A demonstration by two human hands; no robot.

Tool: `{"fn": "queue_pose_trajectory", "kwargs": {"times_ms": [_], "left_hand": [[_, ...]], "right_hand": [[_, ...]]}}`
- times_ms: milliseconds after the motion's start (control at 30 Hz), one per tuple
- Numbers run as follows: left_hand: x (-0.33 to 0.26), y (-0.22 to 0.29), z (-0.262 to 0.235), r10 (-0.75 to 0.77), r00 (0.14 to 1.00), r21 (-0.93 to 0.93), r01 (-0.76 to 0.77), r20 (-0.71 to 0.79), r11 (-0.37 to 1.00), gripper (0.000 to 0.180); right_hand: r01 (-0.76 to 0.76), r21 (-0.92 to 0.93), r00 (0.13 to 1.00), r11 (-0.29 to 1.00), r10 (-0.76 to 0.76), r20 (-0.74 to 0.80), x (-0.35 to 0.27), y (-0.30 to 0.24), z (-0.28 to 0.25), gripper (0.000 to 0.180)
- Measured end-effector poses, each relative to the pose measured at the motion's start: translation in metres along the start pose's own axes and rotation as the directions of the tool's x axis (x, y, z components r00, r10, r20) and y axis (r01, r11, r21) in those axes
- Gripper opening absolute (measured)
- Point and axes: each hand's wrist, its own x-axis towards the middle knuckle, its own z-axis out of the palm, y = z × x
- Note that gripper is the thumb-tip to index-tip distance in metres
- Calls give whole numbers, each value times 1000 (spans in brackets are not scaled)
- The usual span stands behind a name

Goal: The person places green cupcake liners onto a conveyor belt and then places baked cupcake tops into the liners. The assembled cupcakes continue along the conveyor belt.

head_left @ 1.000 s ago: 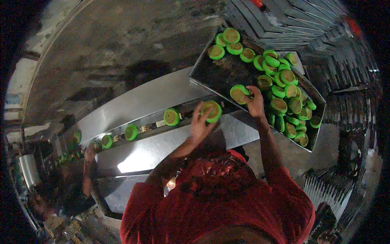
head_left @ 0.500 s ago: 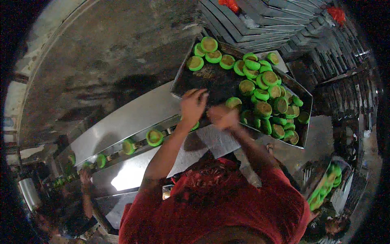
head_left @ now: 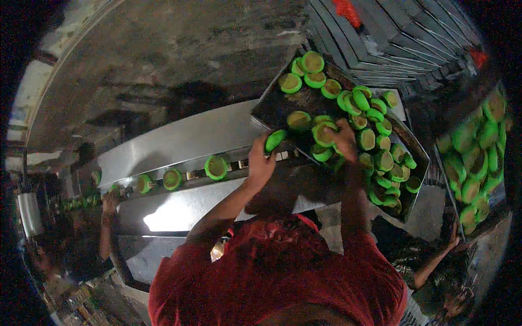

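Note:
My left hand is closed around a round green piece, held on edge over the near left side of a dark metal tray. Inside the tray my right hand has its fingers against the edge of another round green piece with a brown face and seems to grip it; part of the grip is hidden. Several like pieces lie heaped on the tray's right side, and a few rest along its far edge. A conveyor runs leftward from beside my left hand, carrying spaced pieces such as one green ring-edged piece.
Sloping metal sheets flank the conveyor. At the far left a co-worker's hand reaches to the line. On the right another person's arm is by a second tray full of green pieces. Stacked grey trays stand behind.
My right hand has moved right, into the heap. My left hand now holds a green piece. The view has shifted, and the full tray on the right has come up closer.

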Motion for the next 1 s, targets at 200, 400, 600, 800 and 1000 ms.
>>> {"fn": "queue_pose_trajectory", "kwargs": {"times_ms": [200, 400, 600, 800, 1000], "left_hand": [[-48, -51, 11, 125, 928, 559, -315, 352, 767, 42], [75, -48, 76, 185, 979, 69, -179, -91, 981, 18], [165, -89, 164, 380, 693, 277, -638, 612, 718, 35], [172, -44, 165, 36, 656, 614, -723, 754, 318, 49], [88, -20, 144, 198, 963, 229, -237, 182, 944, 50]], "right_hand": [[169, 253, 984, 953, -178, 13, 32, -12, 5, 40], [214, 615, 933, 759, -345, 102, -38, -66, 23, 45], [756, 64, 631, 651, -752, 191, -117, -18, 127, 41], [753, 66, 656, 655, -755, 11, -45, 47, 56, 32], [361, -56, 919, 931, -365, -148, 16, 107, 33, 50]]}}
